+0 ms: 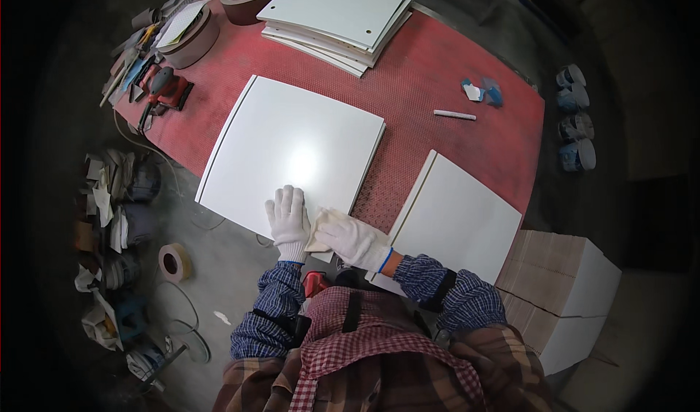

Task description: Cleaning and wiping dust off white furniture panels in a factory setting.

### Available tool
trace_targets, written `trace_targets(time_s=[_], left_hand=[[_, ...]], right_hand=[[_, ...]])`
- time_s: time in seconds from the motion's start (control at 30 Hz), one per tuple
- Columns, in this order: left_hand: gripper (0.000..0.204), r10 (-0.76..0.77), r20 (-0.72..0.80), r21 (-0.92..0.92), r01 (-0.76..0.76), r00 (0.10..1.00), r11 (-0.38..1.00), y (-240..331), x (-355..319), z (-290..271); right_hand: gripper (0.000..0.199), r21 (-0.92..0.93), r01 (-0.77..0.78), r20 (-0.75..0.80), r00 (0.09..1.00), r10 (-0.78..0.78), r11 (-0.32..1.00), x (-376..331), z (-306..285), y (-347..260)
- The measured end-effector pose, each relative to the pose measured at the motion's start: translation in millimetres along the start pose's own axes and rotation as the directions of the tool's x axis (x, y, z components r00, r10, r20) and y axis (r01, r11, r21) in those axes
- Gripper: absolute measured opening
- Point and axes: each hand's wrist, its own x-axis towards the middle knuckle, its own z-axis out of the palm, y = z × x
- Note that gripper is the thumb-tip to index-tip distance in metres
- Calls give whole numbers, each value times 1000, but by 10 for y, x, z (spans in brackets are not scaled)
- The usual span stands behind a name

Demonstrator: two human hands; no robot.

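A glossy white panel (292, 135) with a groove along its left edge lies on the red table in front of me, other panels seemingly under it. My left hand (288, 219), in a white knit glove, rests flat on its near edge with the fingers stretched out. Beside it, my gloved right hand (351, 241) is closed over a cream cloth (326, 227) at the panel's near right corner. The fingertips of that hand are partly hidden in the cloth. A second white panel (459, 219) lies to the right, close to my right wrist.
White panels (339, 7) are stacked at the far side of the red table (430, 62). A red and black sander (166, 90) and sanding belts (195, 40) sit at the left. A white stick (455, 114) lies at the right. Stacked boards (554, 273) stand beside the table.
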Motion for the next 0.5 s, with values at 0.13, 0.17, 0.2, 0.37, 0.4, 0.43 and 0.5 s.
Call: trace_targets(time_s=[0.13, 0.17, 0.2, 0.37, 0.4, 0.43, 0.5], left_hand=[[43, -30, 112, -63, 37, 993, 997, 36, 4, -69], [43, -22, 91, -85, 30, 996, 996, 70, 40, -92], [43, -25, 99, -79, 33, 995, 996, 73, 48, -123], [41, -17, 123, -129, 33, 992, 991, 112, 117, -99], [41, -14, 135, -135, 32, 991, 990, 119, 109, -101], [40, -18, 129, -101, 31, 991, 994, 108, 116, -108], [38, 11, 90, -16, -10, 996, 1000, 44, 57, -128]], right_hand=[[32, -32, -107, 20, 994, 107, 994, 301, -144, 660], [32, -77, -176, -71, 983, 170, 981, 383, -262, 971], [32, -200, -302, -120, 952, 283, 932, 502, -421, 1217], [33, -234, -745, -397, 660, 638, 624, 613, -1459, 1951], [34, -287, -738, -462, 665, 587, 611, 533, -1625, 1903], [34, -306, -745, -474, 660, 583, 593, 389, -1755, 1800], [36, -301, -712, -510, 682, 524, 635, 55, -1928, 1286]])
